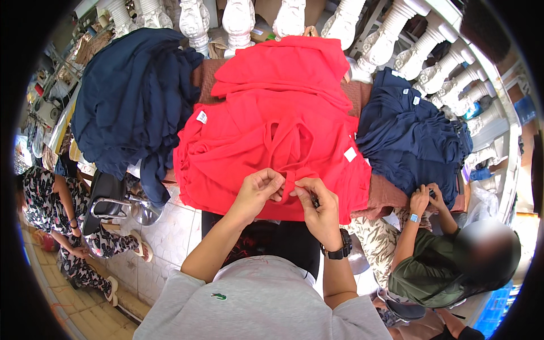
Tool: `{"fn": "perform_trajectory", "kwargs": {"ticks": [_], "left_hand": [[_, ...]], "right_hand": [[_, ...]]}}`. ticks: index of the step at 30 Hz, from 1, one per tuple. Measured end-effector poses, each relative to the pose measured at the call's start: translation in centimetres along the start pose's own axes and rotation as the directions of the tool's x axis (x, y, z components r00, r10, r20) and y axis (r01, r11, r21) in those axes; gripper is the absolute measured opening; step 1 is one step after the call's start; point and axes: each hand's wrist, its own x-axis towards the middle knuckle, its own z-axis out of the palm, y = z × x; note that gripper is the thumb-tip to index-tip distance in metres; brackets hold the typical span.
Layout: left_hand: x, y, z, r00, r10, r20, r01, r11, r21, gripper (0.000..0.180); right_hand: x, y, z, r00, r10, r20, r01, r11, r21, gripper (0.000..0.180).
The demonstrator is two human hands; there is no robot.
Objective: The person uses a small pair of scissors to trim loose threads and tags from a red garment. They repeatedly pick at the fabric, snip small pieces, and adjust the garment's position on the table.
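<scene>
Far left of frame: a person in a patterned outfit [42, 195], seated low on the tiled floor [170, 238].
Left, mid-height: black chair [105, 201] with chrome base.
Upper left: heap of navy clothes [130, 96], draped over the table edge and hanging down toward the chair.
Top edge: row of white balusters [238, 20], running on to the upper right.
Centre: red shirt [272, 141], spread on a stack of other red garments, two white tags showing; its near hem lies at lower centre, at the person's hands.
Lower centre, left: left hand [262, 190], fingers curled and pressed together, pinching a fold of the red hem.
Lower centre, right: right hand [317, 207], fingers closed, pinching the same fold just beside the left hand; black watch [339, 249] on the wrist.
Right of centre: second navy pile [413, 141], with small white tags.
Lower right: co-worker in a green top [425, 266], both hands on the navy pile's near edge.
</scene>
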Motion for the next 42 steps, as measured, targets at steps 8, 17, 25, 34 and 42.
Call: {"fn": "perform_trajectory", "kwargs": {"ticks": [8,17,25,34,42], "left_hand": [[-0.2,0.1,0.8,0.995,0.075,-0.065,-0.073,0.997,0.034,0.016],[-0.5,-1.0,0.4,0.989,0.138,-0.058,-0.137,0.99,0.026,0.014],[-0.7,-1.4,0.3,0.991,0.127,-0.028,-0.129,0.991,-0.045,0.019],[-0.6,-1.0,0.2,0.993,0.112,-0.039,-0.112,0.994,0.0,0.017],[-0.8,-0.8,0.8,0.994,0.109,-0.023,-0.109,0.994,-0.022,0.013]], "right_hand": [[0.4,0.3,0.8,0.998,-0.052,-0.037,0.051,0.998,-0.023,0.013],[0.4,-0.4,1.8,0.991,-0.079,-0.106,0.073,0.995,-0.067,0.01],[0.6,-0.8,1.9,0.995,-0.022,-0.1,0.012,0.995,-0.094,0.011],[0.7,-0.5,2.1,0.989,-0.068,-0.133,0.053,0.992,-0.113,0.011],[0.5,-0.4,1.8,0.987,-0.056,-0.151,0.039,0.992,-0.118,0.01]]}}
